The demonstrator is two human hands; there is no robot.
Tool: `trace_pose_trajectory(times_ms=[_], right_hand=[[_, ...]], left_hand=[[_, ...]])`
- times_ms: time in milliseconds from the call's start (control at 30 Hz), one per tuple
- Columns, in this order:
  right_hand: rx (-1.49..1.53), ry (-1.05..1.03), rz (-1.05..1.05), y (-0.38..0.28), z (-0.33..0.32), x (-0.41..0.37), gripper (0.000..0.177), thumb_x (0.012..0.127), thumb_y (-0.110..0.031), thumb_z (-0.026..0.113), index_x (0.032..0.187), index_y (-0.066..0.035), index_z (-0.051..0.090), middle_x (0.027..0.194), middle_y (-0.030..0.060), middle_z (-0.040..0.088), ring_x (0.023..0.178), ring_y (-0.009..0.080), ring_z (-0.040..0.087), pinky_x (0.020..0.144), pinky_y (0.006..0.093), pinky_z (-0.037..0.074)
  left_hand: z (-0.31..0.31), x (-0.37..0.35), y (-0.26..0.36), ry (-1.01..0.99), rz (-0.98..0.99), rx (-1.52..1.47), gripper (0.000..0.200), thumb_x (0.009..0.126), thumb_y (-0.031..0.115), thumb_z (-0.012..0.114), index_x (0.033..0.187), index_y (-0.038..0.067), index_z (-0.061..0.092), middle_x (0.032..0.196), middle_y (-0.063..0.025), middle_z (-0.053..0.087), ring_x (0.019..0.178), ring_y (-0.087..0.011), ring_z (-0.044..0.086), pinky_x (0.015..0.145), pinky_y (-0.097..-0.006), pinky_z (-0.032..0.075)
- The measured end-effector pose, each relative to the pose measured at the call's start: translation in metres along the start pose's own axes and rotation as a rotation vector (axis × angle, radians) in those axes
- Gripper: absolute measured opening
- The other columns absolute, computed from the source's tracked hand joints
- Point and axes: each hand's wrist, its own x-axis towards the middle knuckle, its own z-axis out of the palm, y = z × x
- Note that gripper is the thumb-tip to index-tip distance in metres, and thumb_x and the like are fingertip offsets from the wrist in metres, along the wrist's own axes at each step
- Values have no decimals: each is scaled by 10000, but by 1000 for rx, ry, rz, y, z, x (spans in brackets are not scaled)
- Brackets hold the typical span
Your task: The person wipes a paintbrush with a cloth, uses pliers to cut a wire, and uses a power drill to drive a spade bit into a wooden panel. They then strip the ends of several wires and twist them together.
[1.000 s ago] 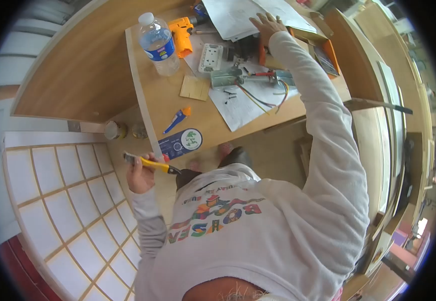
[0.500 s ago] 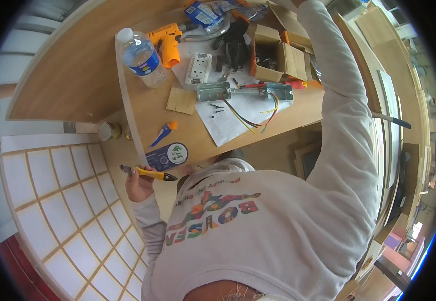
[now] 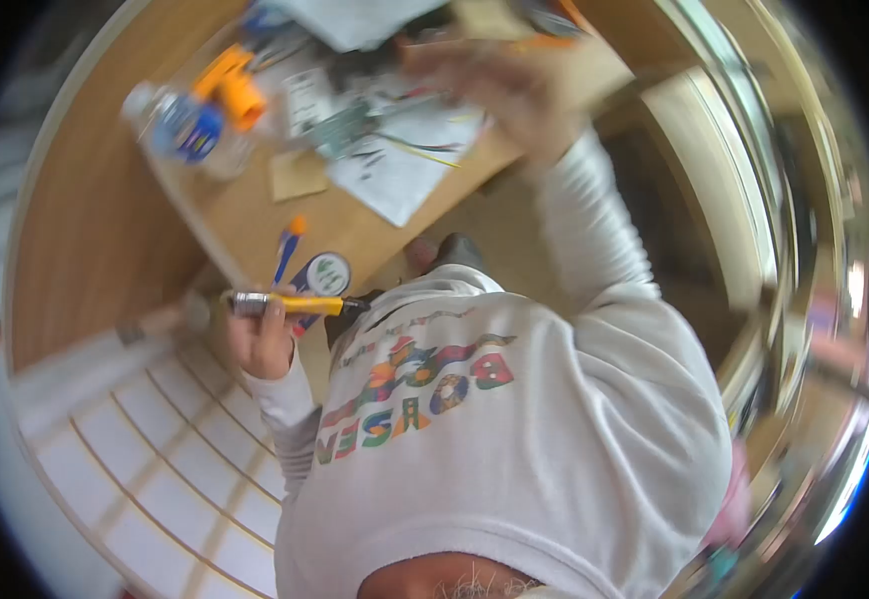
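Observation:
My left hand [image 3: 263, 344] is closed around a paintbrush [image 3: 312, 304] with a yellow, black-tipped handle and a metal ferrule, held level beside the table corner. Just beyond it lie a blue-and-orange tool [image 3: 288, 250] and a dark printed can or packet with a white round end [image 3: 328, 272]. Over the table's right part, my right hand [image 3: 519, 95] is raised and smeared by motion, so its fingers and anything in them cannot be made out. Below and left of it are a grey-green metal electrical box [image 3: 344, 130] with wires and a sheet of paper [image 3: 394, 185].
On the table [image 3: 215, 205] stand a water bottle [image 3: 185, 130] and an orange tool body [image 3: 233, 88]. A white socket unit [image 3: 306, 103] and a small wooden square [image 3: 297, 176] lie nearby. A white gridded panel [image 3: 105, 459] is at lower left.
My right hand has come back from the far edge to above the table's right side. A pale sheet now shows at the top. The view has shifted; my left hand still holds the paintbrush.

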Motion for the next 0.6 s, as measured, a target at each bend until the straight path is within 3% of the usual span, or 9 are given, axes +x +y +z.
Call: trace_pose_trajectory(times_ms=[33, 67, 100, 133, 233, 333, 467, 567, 600], right_hand=[[-99, 23, -108, -4, 35, -40, 241, 773, -164, 589, 976, -35, 591, 923, 86, 618, 859, 149, 579, 757, 310, 460], [-17, 22, 22, -15, 69, -72, 281, 742, -177, 634, 981, -36, 589, 926, 98, 617, 838, 172, 591, 731, 303, 469], [-29, -61, -34, -21, 92, -95, 318, 719, -177, 655, 993, -35, 580, 920, 116, 607, 799, 224, 600, 700, 310, 481], [-165, 22, -189, -17, 118, -118, 421, 690, -175, 680, 1063, -41, 537, 902, 126, 597, 753, 269, 595, 663, 335, 487], [-460, 205, -80, -24, 177, -177, 454, 717, -176, 644, 1121, -45, 483, 862, 121, 587, 701, 288, 587, 595, 364, 485], [-753, 268, 127, -30, 198, -225, 347, 773, -119, 527, 1108, -44, 480, 801, 131, 570, 677, 293, 588, 531, 368, 478], [-883, 456, 316, -48, 218, -284, 372, 748, -103, 537, 1112, -48, 484, 811, 143, 570, 682, 289, 589, 533, 368, 477], [-792, 577, 442, -62, 233, -318, 352, 767, -102, 529, 1110, -34, 484, 821, 153, 580, 682, 291, 588, 534, 363, 479], [-621, 611, 449, -63, 237, -325, 332, 801, -116, 502, 1119, -24, 479, 820, 135, 588, 660, 263, 590, 531, 343, 479]], left_hand=[[4, 6, -3, -102, 87, 27, 211, 799, 64, 547, 969, -12, 447, 866, -165, 581, 735, -215, 575, 682, -321, 482], [17, 9, -1, -163, 107, 50, 210, 790, 59, 553, 959, -15, 452, 865, -166, 583, 738, -210, 570, 684, -313, 474], [28, 6, 3, -224, 131, 66, 208, 781, 55, 558, 948, -19, 458, 864, -166, 584, 742, -206, 565, 686, -306, 466], [29, 4, 0, -303, 28, -3, 188, 792, 65, 554, 938, -17, 469, 866, -158, 585, 748, -204, 563, 686, -302, 465], [23, -7, -3, -522, -163, -41, 167, 820, 93, 539, 938, -15, 492, 881, -145, 589, 766, -210, 567, 693, -303, 470], [23, -12, -22, -709, -304, -12, 186, 850, 131, 515, 967, -14, 508, 920, -142, 588, 805, -224, 576, 719, -325, 482], [43, -32, -34, -944, -576, -158, 279, 876, 188, 484, 1065, -16, 505, 1004, -161, 575, 898, -245, 577, 782, -357, 492], [58, -53, -35, -1055, -679, -146, 307, 874, 185, 490, 1108, -13, 491, 1013, -163, 577, 911, -244, 577, 782, -337, 495], [61, -59, -36, -1085, -700, -139, 317, 869, 171, 500, 1128, -11, 483, 1011, -162, 579, 908, -243, 581, 777, -324, 497]])
